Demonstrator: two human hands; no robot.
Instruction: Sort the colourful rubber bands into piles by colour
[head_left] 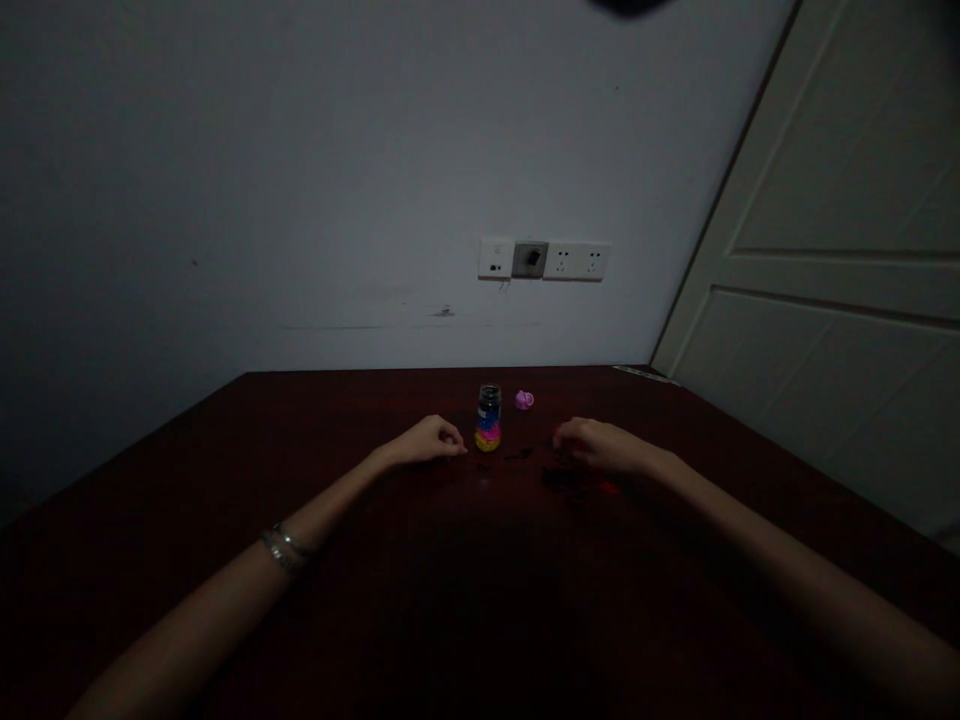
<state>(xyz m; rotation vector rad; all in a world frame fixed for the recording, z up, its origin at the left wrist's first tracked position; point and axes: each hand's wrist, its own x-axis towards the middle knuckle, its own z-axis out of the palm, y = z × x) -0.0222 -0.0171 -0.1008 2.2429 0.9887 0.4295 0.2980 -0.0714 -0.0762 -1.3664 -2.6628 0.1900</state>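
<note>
A small glass jar (488, 420) stands upright and uncapped on the dark red table, with yellow, pink and blue bits layered inside and a dark layer above. Just left of it, my left hand (429, 440) rests on the table, fingers curled in and closed; anything in them is hidden. To the jar's right, my right hand (598, 444) reaches down with bent fingers over a scatter of small dark pieces (556, 476). Its fingertips are pressed together, and what they pinch is too dark to make out. A pink-purple cap with a loop (524, 400) lies behind the jar.
More dark bits (519, 454) lie between the jar and my right hand, and a red spot (607, 487) shows under that hand. The table (337, 400) meets a pale wall carrying sockets (576, 261). A white panelled door (840, 270) rises at the right.
</note>
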